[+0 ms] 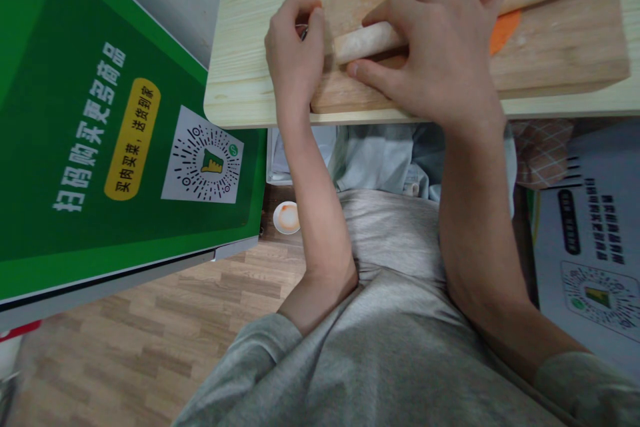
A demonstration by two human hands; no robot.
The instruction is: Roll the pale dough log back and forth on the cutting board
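My right hand (pixel 440 47) lies over a pale, floury rolling pin (pixel 367 42), fingers curled across it and thumb along its near side. Under the pin, a flat orange piece of dough (pixel 505 32) shows beside my palm, partly hidden by the hand. Left of the pin's end is my left hand (pixel 296 47), its fingers closed in a pinch at the edge of the wooden board (pixel 560 60). A bit of orange shows at those fingertips, but what they hold is unclear. A small shiny thing shows inside the curled fingers.
The board rests on a light wood table (pixel 240 60) with a rounded corner. A green panel (pixel 45 133) with a printed code stands at the left. Below the table are a small white bowl (pixel 287 218) and a checked cloth (pixel 544 150). A printed white panel (pixel 595 213) is at right.
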